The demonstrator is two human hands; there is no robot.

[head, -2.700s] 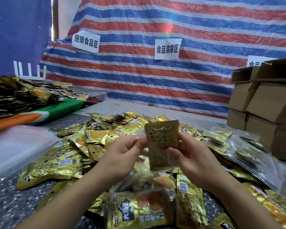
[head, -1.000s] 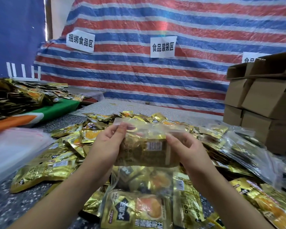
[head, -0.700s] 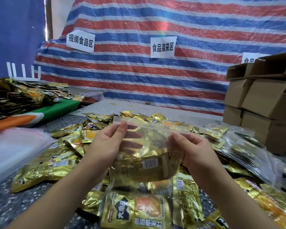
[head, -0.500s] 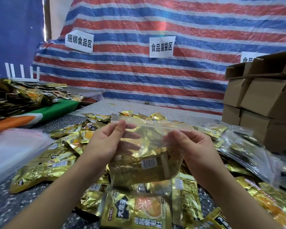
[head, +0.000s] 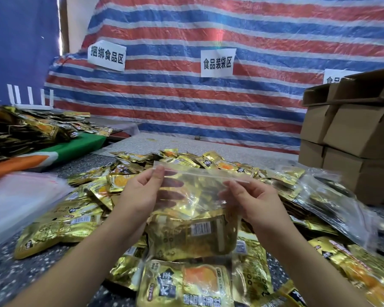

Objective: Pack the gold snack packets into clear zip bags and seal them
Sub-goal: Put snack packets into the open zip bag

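Several large elements frame the workplace: a red, white and blue striped tarpaulin (head: 208, 103) hangs as a backdrop carrying paper signs (head: 217, 63), which we take to mark work zones, and stacked cardboard boxes (head: 350, 138) stand at the far right, within reach, we judge, for receiving finished bags. Across the speckled tabletop (head: 7, 275) we see a broad heap of loose gold snack packets (head: 80, 220), spread directly in front of the worker so that stock can be drawn without reaching far. To the right of the heap lie filled clear bags (head: 333, 202), set aside from the loose stock; to the left sits a pile of what look like flat unused clear bags (head: 20, 198), placed on the side of the left hand. At centre, raised above the heap, is the clear zip bag (head: 200, 196) now being worked; gold packets (head: 193, 235) have settled in its lower half, which leaves the upper part and the zip strip (head: 204, 172) free of contents. The bag hangs upright, so gravity keeps the packets away from the closure. The left hand (head: 142, 191) pinches the strip at its left end between thumb and fingers, the fingers visible through the film behind it; the right hand (head: 248, 196) pinches the strip near its right end. We read this two-point hold as stretching the mouth straight for sealing, though we cannot tell whether the zip is already pressed closed.
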